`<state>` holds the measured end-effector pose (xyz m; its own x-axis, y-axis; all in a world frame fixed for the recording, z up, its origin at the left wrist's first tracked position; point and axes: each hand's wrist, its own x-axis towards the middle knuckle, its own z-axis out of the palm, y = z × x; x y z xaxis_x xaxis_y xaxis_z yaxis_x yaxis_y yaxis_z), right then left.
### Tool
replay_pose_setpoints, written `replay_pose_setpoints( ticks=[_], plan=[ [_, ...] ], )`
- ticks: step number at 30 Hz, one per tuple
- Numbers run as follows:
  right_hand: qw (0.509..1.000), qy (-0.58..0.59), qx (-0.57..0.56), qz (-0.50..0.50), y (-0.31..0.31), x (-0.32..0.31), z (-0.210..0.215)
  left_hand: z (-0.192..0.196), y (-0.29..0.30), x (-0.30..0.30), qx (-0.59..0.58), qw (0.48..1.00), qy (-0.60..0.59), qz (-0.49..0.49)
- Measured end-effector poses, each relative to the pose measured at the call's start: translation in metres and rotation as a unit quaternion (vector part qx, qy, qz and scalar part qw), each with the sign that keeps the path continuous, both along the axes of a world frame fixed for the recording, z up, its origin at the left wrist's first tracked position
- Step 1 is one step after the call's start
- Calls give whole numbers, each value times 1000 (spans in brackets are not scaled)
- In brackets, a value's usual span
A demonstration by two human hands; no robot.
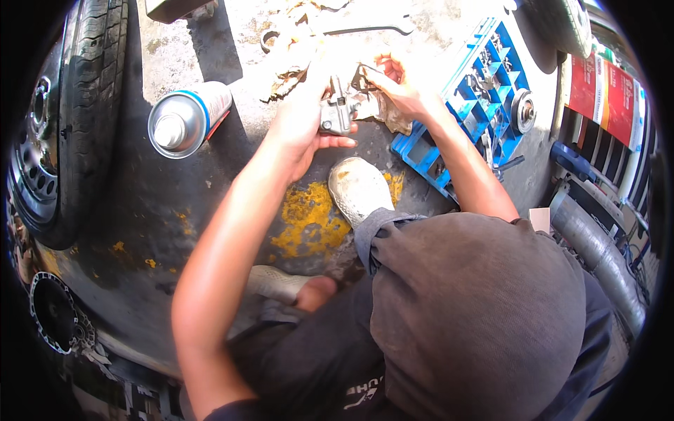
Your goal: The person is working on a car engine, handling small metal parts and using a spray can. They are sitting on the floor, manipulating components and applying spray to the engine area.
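My left hand (298, 112) is closed around a small grey cast-metal housing (338, 118) with a round stem pointing away from me. Its far end fades into the glare. Just to the right, my right hand (399, 85) has its fingers curled and thumb drawn toward the index finger, beside a small dark piece that is too small to name. Below that hand a crumpled, stained brown paper or rag (387, 116) lies on the floor. A metal wrench (372, 28) rests farther off in bright sunlight.
A blue compartment tray (432, 156) of small metal parts stands on the right, with a round pulley-like part (524, 111) at its edge. An aerosol can (219, 98) is to the left, near a wheel with its tyre (95, 116). My shoe (359, 188) is below the hands.
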<state>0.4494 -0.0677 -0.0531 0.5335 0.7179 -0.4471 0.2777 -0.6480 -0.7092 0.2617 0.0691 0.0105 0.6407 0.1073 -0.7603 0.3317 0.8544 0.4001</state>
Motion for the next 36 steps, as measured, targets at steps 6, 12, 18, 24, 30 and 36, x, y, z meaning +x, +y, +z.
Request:
replay_pose_setpoints(
  ticks=[6,12,18,24,30,36],
  plan=[
    [994,-38,-100,5,5,7,48,-38,-8,7,157,980,71,-103],
    [996,-68,-31,45,-13,31,33,-42,-20,19,258,954,49,-145],
    [991,-10,-91,99,-1,27,52,-62,-30,22,522,833,-2,-183],
    [954,-276,-1,119,-24,16,35,-15,-30,7,601,733,57,-314],
    [943,-312,-31,115,-37,-26,40,-19,-26,-15,631,696,37,-340],
    [959,-264,-58,85,-30,-33,39,-23,-32,-16,686,658,41,-308]
  ],
)
